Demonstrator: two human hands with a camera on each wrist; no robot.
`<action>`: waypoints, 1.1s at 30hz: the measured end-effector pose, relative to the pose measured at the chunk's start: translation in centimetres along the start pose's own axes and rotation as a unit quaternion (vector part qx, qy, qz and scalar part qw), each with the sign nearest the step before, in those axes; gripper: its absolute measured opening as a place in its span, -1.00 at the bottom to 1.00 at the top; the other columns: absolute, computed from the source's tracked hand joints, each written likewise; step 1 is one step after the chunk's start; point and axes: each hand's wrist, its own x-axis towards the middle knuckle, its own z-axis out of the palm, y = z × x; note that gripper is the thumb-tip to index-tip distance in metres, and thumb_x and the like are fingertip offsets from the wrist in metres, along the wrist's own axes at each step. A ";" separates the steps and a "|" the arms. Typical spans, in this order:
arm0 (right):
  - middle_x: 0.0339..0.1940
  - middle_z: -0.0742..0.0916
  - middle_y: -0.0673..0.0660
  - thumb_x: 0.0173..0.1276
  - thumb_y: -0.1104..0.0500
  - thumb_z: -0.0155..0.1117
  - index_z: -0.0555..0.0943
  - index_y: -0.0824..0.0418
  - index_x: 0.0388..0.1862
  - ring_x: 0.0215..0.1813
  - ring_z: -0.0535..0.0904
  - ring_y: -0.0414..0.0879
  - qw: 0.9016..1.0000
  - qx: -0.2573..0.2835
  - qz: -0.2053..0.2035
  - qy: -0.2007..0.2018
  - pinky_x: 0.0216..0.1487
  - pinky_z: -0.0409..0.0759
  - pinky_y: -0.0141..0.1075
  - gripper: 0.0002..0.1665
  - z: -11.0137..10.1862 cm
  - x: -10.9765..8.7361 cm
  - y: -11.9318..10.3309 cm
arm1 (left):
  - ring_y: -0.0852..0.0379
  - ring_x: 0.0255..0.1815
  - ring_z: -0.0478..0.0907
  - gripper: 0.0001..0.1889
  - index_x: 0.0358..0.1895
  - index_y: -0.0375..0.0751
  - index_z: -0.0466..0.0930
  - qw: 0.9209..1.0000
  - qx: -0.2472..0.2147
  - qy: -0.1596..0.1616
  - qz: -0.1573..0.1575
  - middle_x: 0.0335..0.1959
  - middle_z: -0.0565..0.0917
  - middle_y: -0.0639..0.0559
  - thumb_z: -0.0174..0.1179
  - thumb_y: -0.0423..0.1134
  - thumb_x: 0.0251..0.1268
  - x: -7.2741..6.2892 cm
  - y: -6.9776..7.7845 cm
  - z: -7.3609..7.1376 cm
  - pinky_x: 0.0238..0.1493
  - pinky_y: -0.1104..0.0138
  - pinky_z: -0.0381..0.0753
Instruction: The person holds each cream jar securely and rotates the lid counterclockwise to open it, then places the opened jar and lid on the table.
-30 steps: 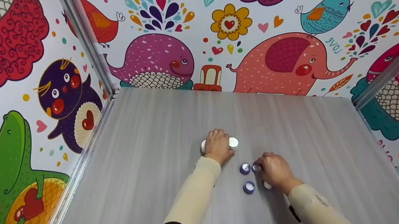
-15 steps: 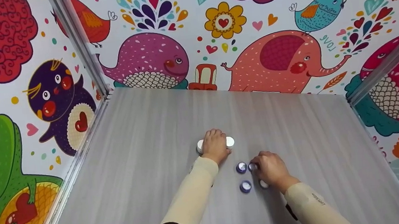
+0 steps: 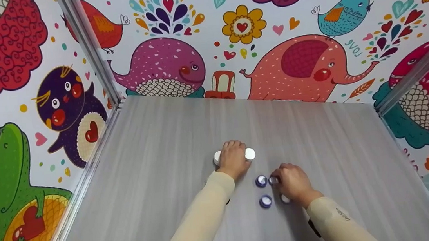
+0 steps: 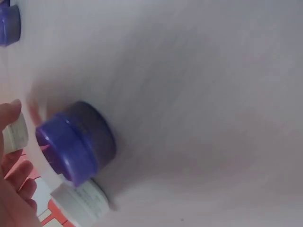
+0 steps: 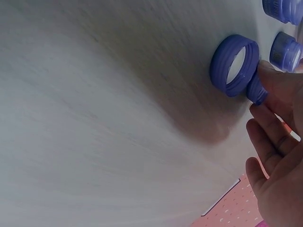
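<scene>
My left hand point(image 3: 234, 160) is at mid-table, thumb and fingers pinching a small white jar point(image 4: 16, 135). In the left wrist view, a purple jar point(image 4: 75, 142) and another white jar point(image 4: 81, 203) stand close to it. In the head view, a white top shows on each side of that hand. My right hand point(image 3: 294, 183) pinches an upturned purple lid point(image 5: 257, 90) at the table surface. Beside it lies a second upturned purple lid point(image 5: 235, 66), partly under the hand in the head view. Two purple jars point(image 3: 261, 181) point(image 3: 265, 201) with white tops stand left of the right hand.
The grey wood-grain table point(image 3: 153, 142) is bounded by cartoon-printed walls point(image 3: 213, 30) at the back and sides. Metal posts point(image 3: 91, 49) stand at the back corners.
The view has shifted slightly with the head. Both hands stay in the same places, and the jars and lids have not visibly moved.
</scene>
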 end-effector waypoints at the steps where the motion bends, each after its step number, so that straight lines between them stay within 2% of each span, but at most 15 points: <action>1: -0.53 0.59 0.00 -0.09 0.42 0.51 0.78 0.22 -0.37 -0.42 0.54 -0.03 1.000 0.001 0.002 -0.002 -0.29 0.55 -0.08 -0.76 0.0 0.0 0.0 | 0.02 -0.01 0.54 -0.60 -0.13 -0.15 0.66 1.000 -0.006 0.001 0.002 -0.15 0.67 0.02 0.42 0.02 0.03 -0.2 0.1 -0.2 0.12 0.19 0.38; 8: -0.52 0.59 0.00 -0.08 0.41 0.50 0.78 0.19 -0.37 -0.41 0.57 -0.01 1.000 0.002 0.009 -0.001 -0.29 0.56 -0.07 -0.76 0.2 -0.2 0.0 | 0.05 -0.15 0.59 -0.68 -0.26 -0.08 0.65 0.999 -0.044 0.027 0.018 -0.28 0.70 0.07 0.45 -0.04 -0.06 -1.9 1.1 -1.6 0.01 0.22 0.41; 18: -0.50 0.60 0.02 -0.04 0.37 0.52 0.77 0.21 -0.36 -0.37 0.58 0.03 1.000 0.000 0.007 -0.006 -0.22 0.57 -0.03 -0.79 0.1 -0.3 0.2 | 0.09 -0.19 0.61 -0.67 -0.21 -0.05 0.69 0.994 -0.083 0.064 0.021 -0.28 0.73 0.12 0.50 -0.11 -0.11 -5.3 1.7 -3.3 -0.02 0.25 0.44; 22: -0.50 0.60 0.03 -0.05 0.36 0.53 0.77 0.22 -0.34 -0.38 0.57 0.02 1.000 0.006 0.006 -0.010 -0.24 0.56 -0.03 -0.77 0.0 -0.4 0.2 | 0.11 -0.18 0.61 -0.67 -0.20 -0.04 0.69 0.993 -0.086 0.073 0.020 -0.27 0.73 0.13 0.50 -0.09 -0.10 -6.4 1.7 -3.4 -0.01 0.25 0.44; 27: -0.50 0.60 0.03 -0.13 0.37 0.51 0.76 0.22 -0.35 -0.38 0.58 0.05 1.000 -0.013 -0.006 -0.004 -0.24 0.55 -0.02 -0.73 -0.1 -0.5 0.3 | 0.12 -0.15 0.61 -0.64 -0.16 -0.06 0.69 0.991 -0.088 0.097 0.032 -0.24 0.72 0.13 0.50 -0.09 -0.09 -7.7 1.9 -3.6 0.00 0.26 0.45; 33: -0.46 0.64 0.07 -0.12 0.33 0.52 0.74 0.22 -0.30 -0.32 0.62 0.10 1.000 -0.025 -0.019 -0.001 -0.08 0.54 0.04 -0.70 -0.1 -0.4 0.1 | 0.11 -0.16 0.60 -0.65 -0.17 -0.06 0.68 0.991 -0.084 0.097 0.026 -0.25 0.71 0.14 0.49 -0.10 -0.10 -8.9 1.8 -3.7 0.04 0.26 0.43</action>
